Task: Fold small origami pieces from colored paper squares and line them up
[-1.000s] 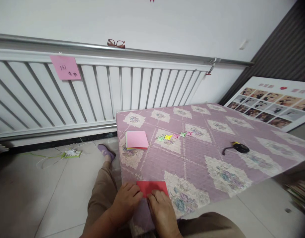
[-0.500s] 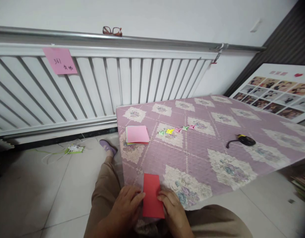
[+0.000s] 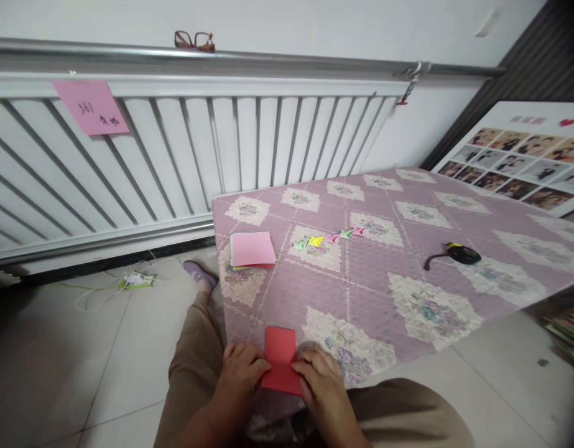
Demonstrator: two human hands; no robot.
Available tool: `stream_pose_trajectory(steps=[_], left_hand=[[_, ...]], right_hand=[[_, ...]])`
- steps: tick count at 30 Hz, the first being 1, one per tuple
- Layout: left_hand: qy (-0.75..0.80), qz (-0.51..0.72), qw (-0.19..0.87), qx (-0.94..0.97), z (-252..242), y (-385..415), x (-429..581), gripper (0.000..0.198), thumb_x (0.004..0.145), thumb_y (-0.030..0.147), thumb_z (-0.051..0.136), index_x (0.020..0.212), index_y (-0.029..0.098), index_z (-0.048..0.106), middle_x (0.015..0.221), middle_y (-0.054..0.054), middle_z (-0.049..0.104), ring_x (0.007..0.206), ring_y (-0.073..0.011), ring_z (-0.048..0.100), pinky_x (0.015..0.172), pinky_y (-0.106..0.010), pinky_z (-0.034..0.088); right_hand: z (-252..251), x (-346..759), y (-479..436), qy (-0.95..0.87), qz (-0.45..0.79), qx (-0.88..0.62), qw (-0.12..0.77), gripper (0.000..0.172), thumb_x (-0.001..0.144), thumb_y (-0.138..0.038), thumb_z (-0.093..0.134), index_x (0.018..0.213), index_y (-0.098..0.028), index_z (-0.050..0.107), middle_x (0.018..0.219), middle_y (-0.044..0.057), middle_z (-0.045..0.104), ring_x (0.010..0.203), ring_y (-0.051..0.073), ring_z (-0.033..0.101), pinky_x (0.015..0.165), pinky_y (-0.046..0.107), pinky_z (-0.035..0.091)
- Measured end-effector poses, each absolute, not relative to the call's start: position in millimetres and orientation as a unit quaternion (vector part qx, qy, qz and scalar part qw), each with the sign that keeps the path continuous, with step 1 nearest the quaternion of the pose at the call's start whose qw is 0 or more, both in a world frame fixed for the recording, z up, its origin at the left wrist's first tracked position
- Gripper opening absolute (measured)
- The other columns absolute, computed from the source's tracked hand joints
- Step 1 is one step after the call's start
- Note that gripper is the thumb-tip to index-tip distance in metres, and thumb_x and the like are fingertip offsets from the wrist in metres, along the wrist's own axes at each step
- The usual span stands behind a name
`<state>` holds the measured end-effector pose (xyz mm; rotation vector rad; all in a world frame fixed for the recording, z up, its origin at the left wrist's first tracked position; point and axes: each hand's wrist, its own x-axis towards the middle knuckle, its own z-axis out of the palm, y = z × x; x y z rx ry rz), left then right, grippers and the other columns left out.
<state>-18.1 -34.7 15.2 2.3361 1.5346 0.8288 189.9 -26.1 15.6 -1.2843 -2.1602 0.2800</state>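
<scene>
A red sheet of paper [image 3: 280,345] lies at the near edge of the cloth-covered table, bent along a crosswise line with its near part raised. My left hand [image 3: 242,370] pinches its left edge between thumb and fingers. On the opposite edge, my right hand [image 3: 320,376] grips the paper the same way. Beyond them, a stack of coloured paper [image 3: 253,249] with a pink sheet on top sits at the table's left side. A row of several small folded paper pieces [image 3: 316,241], green, yellow and pink, lies to the right of the stack.
A black object with a strap [image 3: 461,254] lies on the patterned tablecloth [image 3: 370,280]. Behind stands a white radiator [image 3: 240,137] carrying a pink note [image 3: 91,107]; glasses [image 3: 194,41] rest on the pipe above. A power strip [image 3: 138,280] with cables is on the floor.
The red paper was lying flat and long; its near end is now lifted and bent up, so it looks shorter. Both hands still hold its sides. The view has shifted slightly.
</scene>
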Motion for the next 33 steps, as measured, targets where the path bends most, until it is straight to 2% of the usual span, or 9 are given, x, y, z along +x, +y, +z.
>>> stream_pose_trajectory(steps=[3,6,12,21,33], left_hand=[[0.552,0.276,0.126,0.777,12,-34,-19,0.017,0.079,0.013,0.057,0.084,0.025,0.067,0.081,-0.002,0.060,0.081,-0.0199,0.053,0.078,-0.037,0.034],[0.575,0.266,0.127,0.763,6,-33,-20,0.009,0.081,0.018,0.058,0.079,0.024,0.065,0.081,-0.001,0.059,0.082,-0.0205,0.053,0.076,-0.037,0.034],[0.604,0.222,0.147,0.751,7,-29,-19,0.014,0.086,0.026,0.055,0.075,0.022,0.063,0.081,-0.002,0.060,0.082,-0.0213,0.053,0.077,-0.038,0.034],[0.657,0.086,0.189,0.724,38,-12,-9,0.020,0.088,0.032,0.055,0.075,0.023,0.067,0.088,-0.002,0.066,0.090,-0.0251,0.056,0.083,-0.042,0.033],[0.662,0.054,0.186,0.724,40,-3,-6,0.021,0.084,0.033,0.060,0.068,0.021,0.067,0.078,-0.002,0.067,0.083,-0.0226,0.056,0.081,-0.040,0.033]], right_hand=[[17,190,-25,-0.804,0.102,-0.502,0.302,0.019,0.080,-0.012,0.053,0.086,-0.027,0.064,0.093,0.002,0.064,0.093,0.022,0.057,0.083,0.038,0.044],[18,190,-24,-0.806,0.089,-0.514,0.281,0.014,0.083,-0.018,0.053,0.086,-0.027,0.063,0.097,0.003,0.063,0.099,0.023,0.056,0.085,0.039,0.043],[16,185,-23,-0.785,0.052,-0.549,0.284,0.021,0.091,-0.027,0.044,0.083,-0.027,0.064,0.096,0.003,0.063,0.104,0.024,0.055,0.085,0.039,0.043],[10,178,-24,-0.742,0.068,-0.619,0.249,0.014,0.088,-0.032,0.055,0.079,-0.028,0.064,0.098,0.002,0.063,0.097,0.025,0.055,0.082,0.041,0.039],[-1,177,-22,-0.721,0.072,-0.639,0.259,0.014,0.085,-0.033,0.060,0.072,-0.028,0.062,0.094,0.001,0.063,0.096,0.025,0.054,0.083,0.041,0.036]])
